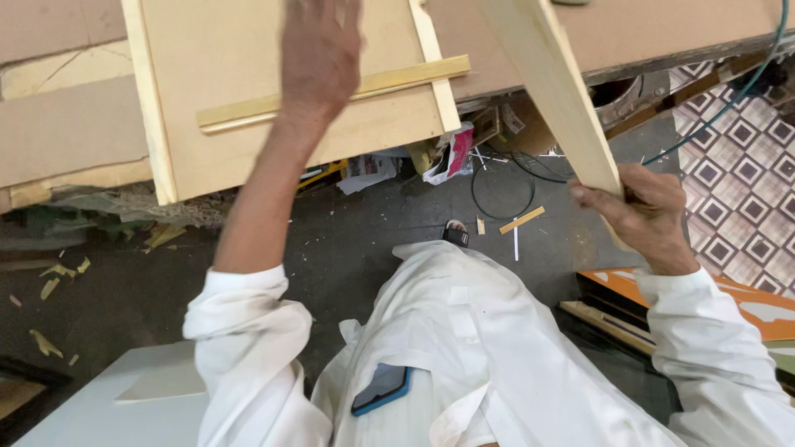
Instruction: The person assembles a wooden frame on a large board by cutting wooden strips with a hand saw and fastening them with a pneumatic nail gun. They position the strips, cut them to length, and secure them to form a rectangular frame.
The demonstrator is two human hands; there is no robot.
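My left hand (319, 54) rests flat, fingers apart, on a pale wooden frame panel (232, 74) lying on the workbench, just above a thin yellow strip (397, 81) laid across it. My right hand (642, 207) grips the lower end of a long pale wooden slat (551, 91), which slants up and to the left over the bench edge. Both arms wear white rolled-up sleeves.
A brown board workbench (66, 124) runs across the top. Below it the dark floor holds wood scraps (522, 220), a black cable loop (501, 194), paper litter (447, 157) and a patterned tile area (745, 165). An orange board (745, 302) lies at right, a white panel (124, 397) at bottom left.
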